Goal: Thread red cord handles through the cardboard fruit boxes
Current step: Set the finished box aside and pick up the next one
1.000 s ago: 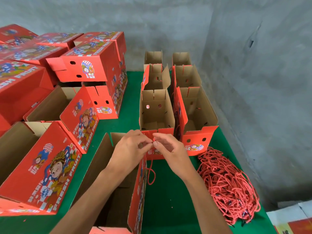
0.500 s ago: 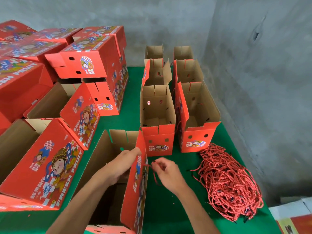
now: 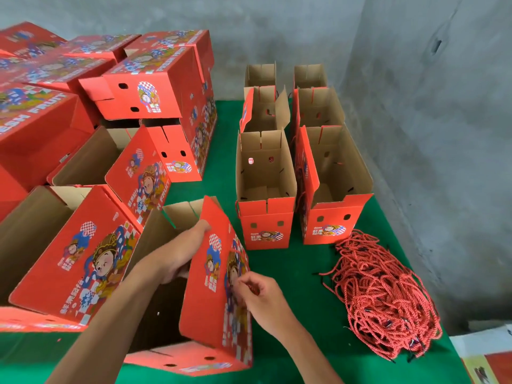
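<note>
An open red fruit box point(image 3: 205, 300) stands in front of me on the green table, its printed side panel facing right. My left hand point(image 3: 180, 256) reaches inside the box, behind that panel, with its fingers hidden. On the outer face of the panel my right hand point(image 3: 257, 295) pinches a red cord point(image 3: 235, 254) that loops up the panel. A heap of loose red cords point(image 3: 382, 300) lies on the table to the right.
Several open boxes point(image 3: 266, 184) stand in two rows behind, toward the grey wall. Stacks of red boxes point(image 3: 144, 90) fill the left side. Green table surface point(image 3: 302, 273) shows between the box and the cord heap. Papers point(image 3: 484, 353) lie at the bottom right.
Both hands dropped from the box's top edge. The left hand went inside the box; the right hand moved down the outer panel with the cord. The panel tilted more toward the right.
</note>
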A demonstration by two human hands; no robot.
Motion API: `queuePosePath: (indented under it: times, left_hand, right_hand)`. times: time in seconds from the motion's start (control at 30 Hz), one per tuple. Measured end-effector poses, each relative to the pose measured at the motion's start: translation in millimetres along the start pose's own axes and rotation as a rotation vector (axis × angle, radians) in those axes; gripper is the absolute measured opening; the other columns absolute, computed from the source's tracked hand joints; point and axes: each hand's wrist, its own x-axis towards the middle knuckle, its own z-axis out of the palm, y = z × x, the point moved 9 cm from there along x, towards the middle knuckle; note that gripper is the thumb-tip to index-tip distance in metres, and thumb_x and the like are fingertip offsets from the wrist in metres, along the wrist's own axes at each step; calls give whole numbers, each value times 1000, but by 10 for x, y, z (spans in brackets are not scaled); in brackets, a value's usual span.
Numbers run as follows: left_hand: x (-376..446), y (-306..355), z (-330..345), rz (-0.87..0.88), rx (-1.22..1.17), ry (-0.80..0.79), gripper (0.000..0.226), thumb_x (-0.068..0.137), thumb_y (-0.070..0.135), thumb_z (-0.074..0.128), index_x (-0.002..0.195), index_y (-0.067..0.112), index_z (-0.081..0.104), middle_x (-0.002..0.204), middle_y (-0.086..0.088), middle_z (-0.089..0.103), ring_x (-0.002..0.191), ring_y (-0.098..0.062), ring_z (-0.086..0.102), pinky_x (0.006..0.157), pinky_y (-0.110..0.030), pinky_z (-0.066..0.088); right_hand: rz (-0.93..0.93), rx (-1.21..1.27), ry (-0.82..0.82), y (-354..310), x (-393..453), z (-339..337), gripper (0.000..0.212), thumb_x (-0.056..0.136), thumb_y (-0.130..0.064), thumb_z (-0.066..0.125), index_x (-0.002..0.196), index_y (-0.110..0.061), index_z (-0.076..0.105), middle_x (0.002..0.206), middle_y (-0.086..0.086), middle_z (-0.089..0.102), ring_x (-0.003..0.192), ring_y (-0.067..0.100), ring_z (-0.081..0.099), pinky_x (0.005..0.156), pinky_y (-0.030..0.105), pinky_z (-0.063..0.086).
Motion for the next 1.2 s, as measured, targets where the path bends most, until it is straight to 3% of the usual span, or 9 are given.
queuePosePath:
  times: [0.13, 0.23, 0.33, 0.47, 0.57, 0.67, 0.9, 1.07, 1.2]
  left_hand:
    - [112, 249, -318, 111, -77, 120, 43, 102, 43, 36, 88, 15, 65, 60, 2, 71, 46, -10, 66, 39, -18, 47]
    - [151, 265, -414, 108, -114, 118, 37, 101, 43, 38, 87, 17, 62, 60, 2, 70, 48, -12, 66, 44, -20, 51]
    - [163, 240, -418, 95, -113, 111, 38, 100, 45, 39, 90, 16, 61, 65, -2, 68, 52, -15, 65, 47, -21, 52]
    - [166, 223, -422, 104, -122, 129, 36, 100, 45, 37, 92, 17, 58, 69, -3, 63, 58, -19, 59, 53, -23, 46]
    - [141, 201, -407, 91, -124, 128, 40, 101, 45, 38, 91, 15, 62, 65, 0, 72, 51, -15, 69, 44, -19, 50]
    - [154, 204, -418, 105, -114, 135, 39, 99, 45, 38, 90, 15, 61, 71, -4, 68, 56, -18, 65, 50, -21, 51]
    - [183, 230, -310, 121, -107, 112, 40, 101, 41, 37, 90, 14, 64, 60, -2, 69, 47, -14, 66, 40, -19, 47]
    - [192, 259, -238, 126, -70, 126, 40, 101, 42, 37, 87, 14, 62, 53, 1, 65, 41, -11, 61, 39, -16, 45]
    - [171, 87, -29, 33, -125, -25, 71, 89, 82, 35, 109, 24, 70, 94, -3, 79, 82, -18, 77, 64, -32, 61]
  right_hand:
    - [-61, 55, 2, -108, -13, -19, 26, 105, -32, 60, 84, -19, 69, 76, -4, 68, 57, -3, 53, 58, 10, 39]
    - [-103, 30, -37, -216, -21, -59, 30, 105, -38, 58, 86, -17, 66, 75, -6, 65, 55, -3, 53, 54, 9, 39]
    - [-108, -49, -84, -282, -21, 3, 31, 106, -44, 53, 85, -23, 60, 69, -13, 60, 58, -1, 52, 59, 16, 41]
    - [-130, -146, -66, -352, 36, 40, 37, 107, -51, 46, 87, -21, 54, 64, 3, 49, 54, 12, 46, 52, 32, 38]
    - [-132, -169, -69, -395, 92, 65, 36, 108, -47, 47, 85, -20, 52, 59, -11, 43, 50, 5, 37, 52, 22, 32]
    - [-102, -190, -99, -380, 127, 70, 38, 108, -44, 47, 85, -15, 53, 64, -2, 48, 57, 15, 47, 59, 34, 40]
    - [-18, -254, -164, -308, 123, 23, 37, 107, -46, 47, 85, -18, 54, 77, 7, 57, 67, 34, 70, 61, 46, 48]
    - [-56, -381, -188, -341, 81, 67, 35, 109, -48, 41, 85, -24, 52, 80, 11, 63, 60, 22, 67, 58, 47, 50]
    - [-74, -493, -176, -305, 43, 148, 36, 110, -41, 29, 86, -20, 46, 83, 6, 59, 73, 19, 58, 74, 44, 52]
